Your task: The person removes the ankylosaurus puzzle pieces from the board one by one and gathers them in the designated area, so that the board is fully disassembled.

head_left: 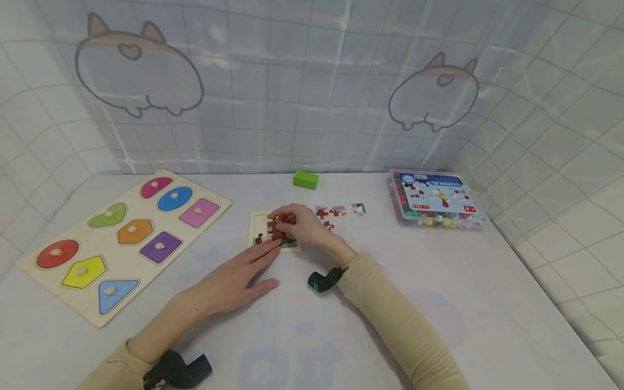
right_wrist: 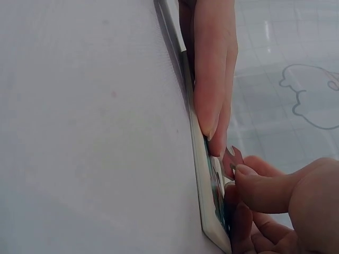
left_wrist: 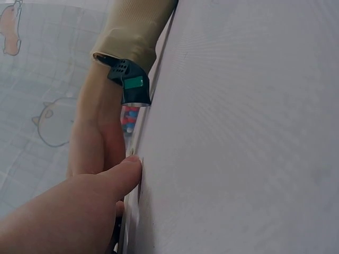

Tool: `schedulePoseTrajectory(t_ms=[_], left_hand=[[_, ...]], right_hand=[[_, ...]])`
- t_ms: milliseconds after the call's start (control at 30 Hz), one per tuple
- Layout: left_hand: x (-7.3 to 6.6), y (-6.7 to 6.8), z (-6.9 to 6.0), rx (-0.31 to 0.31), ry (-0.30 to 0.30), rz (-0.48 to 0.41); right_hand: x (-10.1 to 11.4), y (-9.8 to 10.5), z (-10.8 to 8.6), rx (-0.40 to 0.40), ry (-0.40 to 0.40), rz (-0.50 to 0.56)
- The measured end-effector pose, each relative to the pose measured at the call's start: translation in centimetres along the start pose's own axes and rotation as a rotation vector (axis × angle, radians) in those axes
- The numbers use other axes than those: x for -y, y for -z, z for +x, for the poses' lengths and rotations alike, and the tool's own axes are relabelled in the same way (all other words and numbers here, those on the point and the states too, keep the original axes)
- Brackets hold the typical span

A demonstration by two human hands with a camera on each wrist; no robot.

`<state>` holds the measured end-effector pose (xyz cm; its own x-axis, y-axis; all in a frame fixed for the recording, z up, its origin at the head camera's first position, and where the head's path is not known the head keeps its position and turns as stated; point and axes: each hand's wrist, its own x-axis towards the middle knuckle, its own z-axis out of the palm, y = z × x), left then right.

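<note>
A small jigsaw puzzle in a pale wooden frame (head_left: 258,216) lies mid-table, with brown and green pieces in it. My right hand (head_left: 307,227) is over its right side and pinches a puzzle piece (right_wrist: 231,160) between thumb and fingers; in the right wrist view the piece stands tilted above the board. My left hand (head_left: 236,279) lies flat with fingers straight, their tips resting on the puzzle's near edge. The fingers hide part of the picture. Just right of the frame are several loose puzzle pieces (head_left: 337,212), partly behind my right hand.
At the left lies a wooden shape board (head_left: 146,216) with colourful knobbed pieces. A green block (head_left: 305,180) sits near the back edge. A clear plastic case (head_left: 436,199) of coloured parts stands at the back right. Patterned curtains (head_left: 312,81) hang behind the table.
</note>
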<state>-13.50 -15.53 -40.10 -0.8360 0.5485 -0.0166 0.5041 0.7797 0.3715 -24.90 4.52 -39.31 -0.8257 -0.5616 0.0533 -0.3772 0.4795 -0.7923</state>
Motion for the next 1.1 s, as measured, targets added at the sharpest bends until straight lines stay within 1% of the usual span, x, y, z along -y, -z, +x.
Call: schedulePoseTrajectory(t_ms=[233,333,500,700,833,933,1100], left_hand=[[-0.1,0.0,0.1,0.015,0.011,0.0],[-0.1,0.0,0.1,0.015,0.007,-0.006],[0.1,-0.1,0.0,0.015,0.013,-0.011],[0.1,-0.1,0.2,0.011,0.017,-0.014],[0.0,0.0,0.2,-0.001,0.013,-0.021],[-0.1,0.0,0.0,-0.014,0.008,-0.019],[0.0,-0.1,0.0,-0.022,0.01,-0.012]], right_hand=[[0.0,0.0,-0.2,-0.048,-0.032,0.026],[-0.1,0.1,-0.3,-0.066,-0.042,0.056],[0.3,0.8,-0.8,-0.058,-0.038,0.102],[-0.1,3.3,-2.7,-0.09,-0.054,0.152],[-1.5,5.1,-4.2,-0.132,-0.112,0.177],[-2.7,6.5,-5.4,-0.161,-0.151,0.178],[-4.4,8.6,-7.2,-0.196,-0.172,0.15]])
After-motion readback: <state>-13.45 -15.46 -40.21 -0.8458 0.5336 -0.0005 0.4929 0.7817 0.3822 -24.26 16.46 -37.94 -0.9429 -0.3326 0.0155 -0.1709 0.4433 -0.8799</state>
